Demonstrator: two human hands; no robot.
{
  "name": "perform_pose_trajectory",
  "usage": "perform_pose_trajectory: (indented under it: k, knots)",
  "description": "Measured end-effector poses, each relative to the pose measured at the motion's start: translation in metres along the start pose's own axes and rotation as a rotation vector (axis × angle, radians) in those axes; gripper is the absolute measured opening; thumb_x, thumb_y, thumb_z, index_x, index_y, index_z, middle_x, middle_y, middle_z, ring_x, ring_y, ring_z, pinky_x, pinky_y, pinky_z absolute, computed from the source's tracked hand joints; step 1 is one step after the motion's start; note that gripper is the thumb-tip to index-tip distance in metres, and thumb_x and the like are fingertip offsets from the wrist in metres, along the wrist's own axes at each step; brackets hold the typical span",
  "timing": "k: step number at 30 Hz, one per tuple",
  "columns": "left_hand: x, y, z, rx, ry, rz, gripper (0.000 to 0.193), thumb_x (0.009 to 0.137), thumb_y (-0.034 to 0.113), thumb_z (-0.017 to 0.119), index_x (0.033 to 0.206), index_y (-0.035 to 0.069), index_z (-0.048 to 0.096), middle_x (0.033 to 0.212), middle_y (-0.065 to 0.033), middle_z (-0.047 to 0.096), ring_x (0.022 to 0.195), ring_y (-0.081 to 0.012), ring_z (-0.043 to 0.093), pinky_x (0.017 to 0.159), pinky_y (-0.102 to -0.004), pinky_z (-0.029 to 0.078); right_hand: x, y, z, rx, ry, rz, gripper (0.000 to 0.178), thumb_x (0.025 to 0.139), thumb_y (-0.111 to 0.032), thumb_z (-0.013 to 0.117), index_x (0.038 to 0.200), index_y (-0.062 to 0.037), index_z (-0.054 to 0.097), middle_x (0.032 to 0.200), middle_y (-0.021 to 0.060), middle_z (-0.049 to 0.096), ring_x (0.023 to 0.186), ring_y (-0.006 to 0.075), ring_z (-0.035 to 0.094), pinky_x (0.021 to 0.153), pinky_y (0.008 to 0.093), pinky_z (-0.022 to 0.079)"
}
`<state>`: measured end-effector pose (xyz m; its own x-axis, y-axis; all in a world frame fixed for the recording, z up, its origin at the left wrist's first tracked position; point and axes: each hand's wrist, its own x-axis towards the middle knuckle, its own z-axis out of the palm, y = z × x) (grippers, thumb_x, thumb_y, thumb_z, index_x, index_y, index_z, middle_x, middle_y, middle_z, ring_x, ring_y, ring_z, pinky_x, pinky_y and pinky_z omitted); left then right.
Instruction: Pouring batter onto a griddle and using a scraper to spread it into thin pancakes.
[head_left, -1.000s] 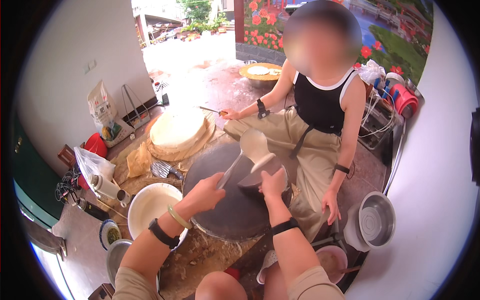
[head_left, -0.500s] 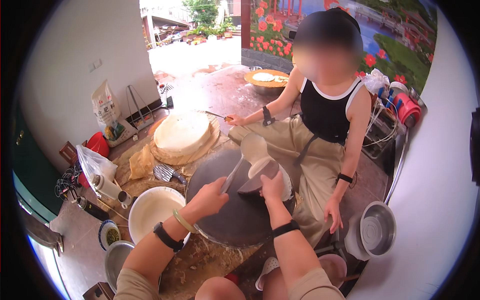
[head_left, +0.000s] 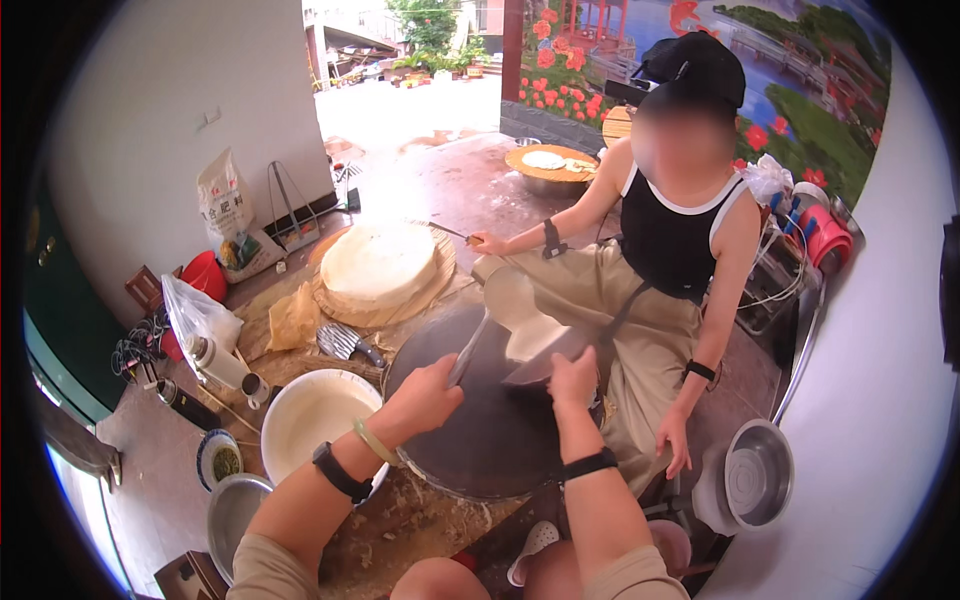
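Note:
A round dark griddle [head_left: 480,450] lies in front of me. Above its far part, my left hand [head_left: 428,397] is closed round the handle of a ladle [head_left: 512,295], whose bowl is coated in pale batter. In my right hand [head_left: 574,378] is a flat dark scraper [head_left: 530,372], tilted, with cream-coloured batter [head_left: 535,338] on its face. The ladle and the scraper are close together, and batter shows between them. Left of the griddle stands a white basin [head_left: 300,430] with pale batter inside.
Across the griddle sits a person [head_left: 680,220], one hand on a thin long-handled tool beside a stack of pale flatbreads [head_left: 380,262]. A wide metal cleaver-like blade [head_left: 340,340], a thermos [head_left: 215,362] and a metal basin [head_left: 235,520] lie left. Another metal basin [head_left: 758,475] is at right.
My right hand has shifted a little right and nearer with the scraper, and more batter shows between it and the ladle. The whole view has swung slightly left.

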<state>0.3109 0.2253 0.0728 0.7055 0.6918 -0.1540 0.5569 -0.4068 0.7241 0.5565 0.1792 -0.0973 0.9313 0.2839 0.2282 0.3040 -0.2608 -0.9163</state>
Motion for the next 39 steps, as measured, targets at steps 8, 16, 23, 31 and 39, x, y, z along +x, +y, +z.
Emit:
perform_pose_trajectory:
  k: [8,16,23,31,39]
  knots:
    - [0.002,-0.005,0.001,0.070,0.028,0.030,0.042,0.084,0.016,0.051,0.124,0.002,0.046,0.093,-0.0315,0.063,0.089,-0.0460,0.061,0.081,-0.0491,0.047,-0.007,-0.046,0.008,0.089,-0.360,0.238,0.067,0.072,-0.021,0.070,0.129,0.0045,0.045,0.117,0.0274,0.060,0.111,0.0408,0.058,0.096,0.0431,0.045]
    - [-0.007,-0.007,-0.007,0.059,0.037,0.013,0.042,0.084,0.015,0.051,0.121,-0.002,0.045,0.096,-0.0328,0.062,0.095,-0.0493,0.058,0.085,-0.0513,0.045,0.016,-0.027,-0.016,-0.069,-0.131,0.116,0.062,0.072,-0.021,0.069,0.125,0.0044,0.048,0.115,0.0271,0.060,0.109,0.0411,0.058,0.094,0.0448,0.044]
    - [-0.015,-0.018,-0.014,0.122,0.073,0.008,0.038,0.084,0.014,0.050,0.117,-0.002,0.044,0.092,-0.0332,0.062,0.091,-0.0502,0.058,0.082,-0.0535,0.045,-0.003,-0.040,0.035,0.068,-0.329,0.070,0.039,0.073,-0.012,0.064,0.108,0.0040,0.055,0.084,0.0181,0.064,0.059,0.0290,0.063,0.051,0.0378,0.051]
    - [-0.016,-0.018,-0.016,0.156,0.103,0.066,0.034,0.084,0.014,0.049,0.114,-0.002,0.044,0.089,-0.0328,0.061,0.088,-0.0512,0.057,0.080,-0.0555,0.044,0.021,-0.033,0.023,-0.061,-0.096,-0.024,0.050,0.070,-0.013,0.069,0.116,0.0040,0.057,0.101,0.0224,0.066,0.094,0.0355,0.065,0.080,0.0400,0.052]
    - [-0.026,-0.025,-0.024,0.178,0.131,0.017,0.029,0.084,0.014,0.050,0.107,-0.002,0.043,0.090,-0.0318,0.061,0.090,-0.0499,0.057,0.082,-0.0544,0.044,0.020,-0.056,0.008,-0.138,-0.187,-0.029,0.057,0.073,-0.016,0.068,0.122,0.0066,0.051,0.113,0.0249,0.063,0.106,0.0400,0.060,0.093,0.0443,0.046]
